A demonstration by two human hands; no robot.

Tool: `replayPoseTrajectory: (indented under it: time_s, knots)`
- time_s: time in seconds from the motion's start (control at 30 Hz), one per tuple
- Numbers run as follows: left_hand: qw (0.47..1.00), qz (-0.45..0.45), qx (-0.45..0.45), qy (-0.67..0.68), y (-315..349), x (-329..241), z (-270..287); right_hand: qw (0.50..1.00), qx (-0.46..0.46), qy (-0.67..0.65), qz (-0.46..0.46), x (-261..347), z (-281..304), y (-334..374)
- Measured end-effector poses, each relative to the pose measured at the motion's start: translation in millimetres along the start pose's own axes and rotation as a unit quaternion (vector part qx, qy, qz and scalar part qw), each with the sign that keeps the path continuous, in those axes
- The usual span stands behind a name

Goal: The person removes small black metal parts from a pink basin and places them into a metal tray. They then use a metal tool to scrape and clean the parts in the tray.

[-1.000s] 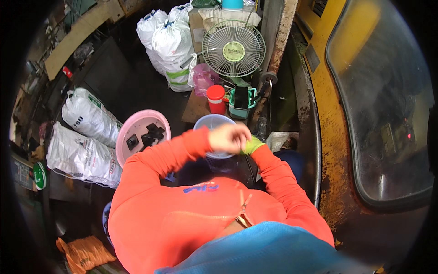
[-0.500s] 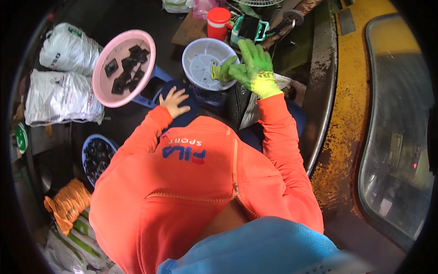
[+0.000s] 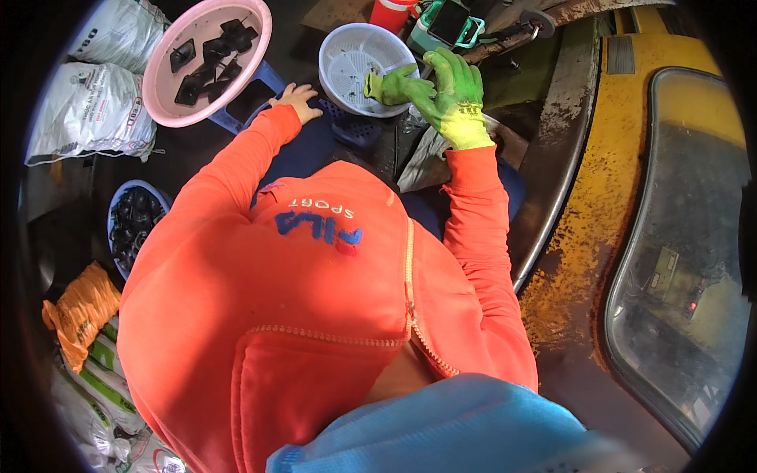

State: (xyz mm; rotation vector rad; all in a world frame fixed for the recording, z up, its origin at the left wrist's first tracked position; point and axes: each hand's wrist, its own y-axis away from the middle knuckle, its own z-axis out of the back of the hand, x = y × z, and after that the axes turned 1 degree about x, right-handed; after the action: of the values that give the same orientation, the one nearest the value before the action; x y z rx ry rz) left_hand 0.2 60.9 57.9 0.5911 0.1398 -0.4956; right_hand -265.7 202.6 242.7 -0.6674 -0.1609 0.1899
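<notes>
While gloved right hand [image 3: 449,94] pinches loose green glove [image 3: 386,85] over white perforated plastic basket [image 3: 355,63], bare left hand [image 3: 296,101] rests spread, unclenched, beside basket's left rim, grasping nothing.

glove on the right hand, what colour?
Bright green, fading to yellow-green at the cuff; the gloved right hand shows best in the head view, beside the white basket.

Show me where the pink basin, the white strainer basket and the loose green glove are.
pink basin [image 3: 162,106]: head view, on its bare lower rim.
white strainer basket [image 3: 347,67]: head view, on its perforated inner floor.
loose green glove [image 3: 388,85]: head view, on its crumpled middle, held by the gloved right hand [image 3: 451,94].
</notes>
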Motion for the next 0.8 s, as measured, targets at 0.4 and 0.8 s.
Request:
replayPoseTrajectory:
  time_s: [0.4, 0.8]
  knots:
    - [0.992, -0.074, 0.006, -0.098, 37.4, 5.5, 0.3, 0.923, 0.321, -0.084, -0.197, 3.3, 14.7, 15.3]
    - [0.937, -0.323, 0.103, -0.082, 81.1, -23.4, -1.4, 0.829, 0.437, -0.249, -0.247, -4.8, 9.2, 31.3]
